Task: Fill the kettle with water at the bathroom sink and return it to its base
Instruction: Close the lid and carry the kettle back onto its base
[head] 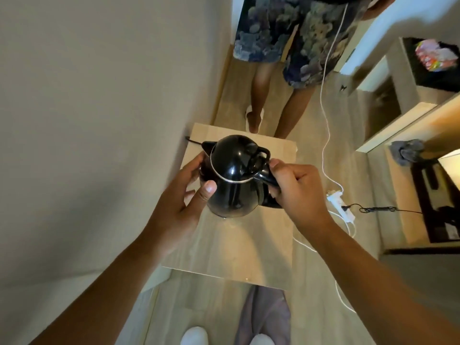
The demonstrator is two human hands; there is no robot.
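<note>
A glossy black kettle (234, 180) with its lid closed is held over a small light wooden table (231, 247) against the left wall. My right hand (296, 188) grips its handle on the right side. My left hand (184, 192) cups the kettle's body on the spout side, thumb across the front. A dark piece under the handle (270, 204) may be the base, mostly hidden by the kettle and my right hand. A black cord (193, 140) runs off behind the kettle toward the wall.
Another person's legs (273, 100) stand just beyond the table's far end. A white power strip (341, 204) and white cable (323, 135) lie on the floor to the right. Shelving and a dark unit (433, 195) fill the right side. My feet (194, 336) are below.
</note>
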